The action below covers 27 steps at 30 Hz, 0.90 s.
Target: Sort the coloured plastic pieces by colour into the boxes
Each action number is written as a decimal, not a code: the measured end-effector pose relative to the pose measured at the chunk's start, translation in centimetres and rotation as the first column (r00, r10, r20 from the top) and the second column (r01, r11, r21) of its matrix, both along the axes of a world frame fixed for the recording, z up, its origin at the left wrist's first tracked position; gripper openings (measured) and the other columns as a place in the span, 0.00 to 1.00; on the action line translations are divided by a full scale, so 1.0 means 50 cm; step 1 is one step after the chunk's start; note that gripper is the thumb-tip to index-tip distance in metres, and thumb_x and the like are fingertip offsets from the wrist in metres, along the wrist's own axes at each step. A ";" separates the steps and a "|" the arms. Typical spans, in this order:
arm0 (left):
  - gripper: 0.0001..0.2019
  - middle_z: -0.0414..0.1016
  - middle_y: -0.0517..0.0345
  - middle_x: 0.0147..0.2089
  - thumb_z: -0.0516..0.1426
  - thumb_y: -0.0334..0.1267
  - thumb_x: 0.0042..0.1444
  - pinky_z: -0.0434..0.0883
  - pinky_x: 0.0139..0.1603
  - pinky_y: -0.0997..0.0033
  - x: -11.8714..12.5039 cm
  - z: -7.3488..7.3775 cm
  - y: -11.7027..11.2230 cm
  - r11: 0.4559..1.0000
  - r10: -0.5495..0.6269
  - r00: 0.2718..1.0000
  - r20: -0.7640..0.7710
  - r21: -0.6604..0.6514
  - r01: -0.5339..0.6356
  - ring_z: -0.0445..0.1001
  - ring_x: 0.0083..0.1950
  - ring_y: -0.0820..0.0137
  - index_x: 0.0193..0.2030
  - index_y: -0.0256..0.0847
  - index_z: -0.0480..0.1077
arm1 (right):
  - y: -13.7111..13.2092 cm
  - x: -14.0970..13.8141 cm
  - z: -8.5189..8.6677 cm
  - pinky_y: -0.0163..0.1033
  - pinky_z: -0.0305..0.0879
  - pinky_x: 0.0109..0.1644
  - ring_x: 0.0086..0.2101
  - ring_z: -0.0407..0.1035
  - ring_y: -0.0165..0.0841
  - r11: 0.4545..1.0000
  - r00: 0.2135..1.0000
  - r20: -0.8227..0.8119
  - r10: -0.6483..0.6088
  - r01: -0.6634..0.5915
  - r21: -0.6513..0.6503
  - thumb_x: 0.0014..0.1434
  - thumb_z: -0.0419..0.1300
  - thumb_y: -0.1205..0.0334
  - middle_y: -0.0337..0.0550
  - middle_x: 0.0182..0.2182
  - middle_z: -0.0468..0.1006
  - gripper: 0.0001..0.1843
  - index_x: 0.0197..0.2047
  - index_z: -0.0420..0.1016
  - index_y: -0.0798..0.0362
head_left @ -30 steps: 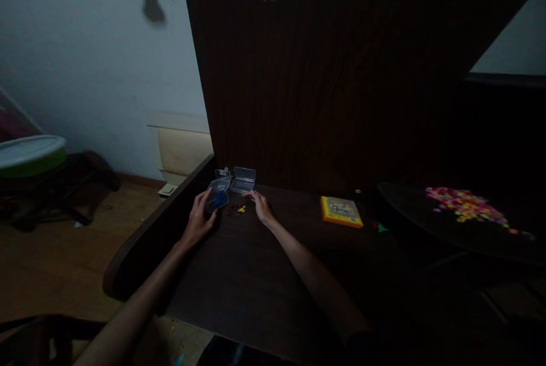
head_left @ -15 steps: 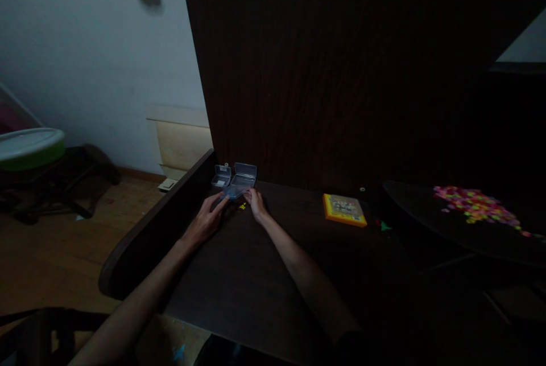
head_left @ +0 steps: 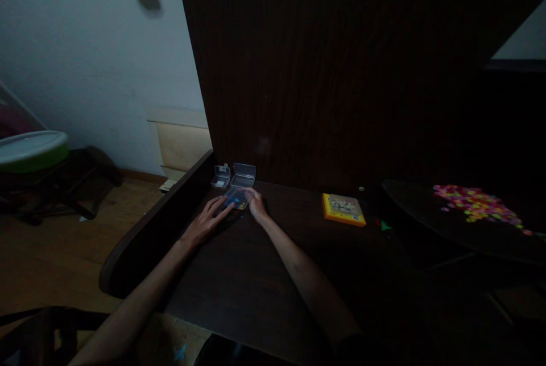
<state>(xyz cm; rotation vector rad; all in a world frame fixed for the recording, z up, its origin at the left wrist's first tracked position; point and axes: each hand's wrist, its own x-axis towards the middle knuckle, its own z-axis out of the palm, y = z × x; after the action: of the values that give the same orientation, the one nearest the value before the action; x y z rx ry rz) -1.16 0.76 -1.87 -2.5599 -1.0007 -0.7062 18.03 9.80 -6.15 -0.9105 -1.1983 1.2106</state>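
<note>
A small clear plastic case with blue contents (head_left: 237, 199) lies on the dark wooden table (head_left: 264, 275) near its far left corner. My left hand (head_left: 208, 219) rests with fingers stretched out, fingertips touching the case's left side. My right hand (head_left: 257, 205) curls around the case's right edge. Behind them stand two open clear plastic boxes, a small box (head_left: 221, 176) and a bigger box (head_left: 244, 173), against the dark wall panel.
A yellow-framed booklet (head_left: 343, 209) lies to the right on the table. A round dark table (head_left: 460, 223) at far right carries a pile of bright coloured pieces (head_left: 473, 204). Left is wooden floor, a dark stool and a green-rimmed basin (head_left: 32, 149).
Both hands closed in on the clear case, which moved right and nearer between them. The small yellow and red bits on the table are now covered. The camera tilted slightly.
</note>
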 end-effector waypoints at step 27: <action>0.27 0.69 0.36 0.56 0.53 0.46 0.60 0.72 0.54 0.52 -0.006 -0.003 -0.024 0.835 0.549 0.747 0.375 -0.197 -0.514 0.71 0.57 0.52 0.62 0.32 0.56 | -0.018 -0.020 0.034 0.54 0.49 0.66 0.61 0.58 0.44 0.784 0.685 0.704 0.191 -0.538 0.311 0.51 0.67 0.54 0.47 0.57 0.72 0.28 0.56 0.73 0.48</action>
<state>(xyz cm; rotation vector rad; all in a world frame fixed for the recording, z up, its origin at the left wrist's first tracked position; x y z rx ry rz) -1.46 -0.43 -1.99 -2.0309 -1.8361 -1.0710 17.06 8.91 -4.42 -0.6976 -2.2453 0.8139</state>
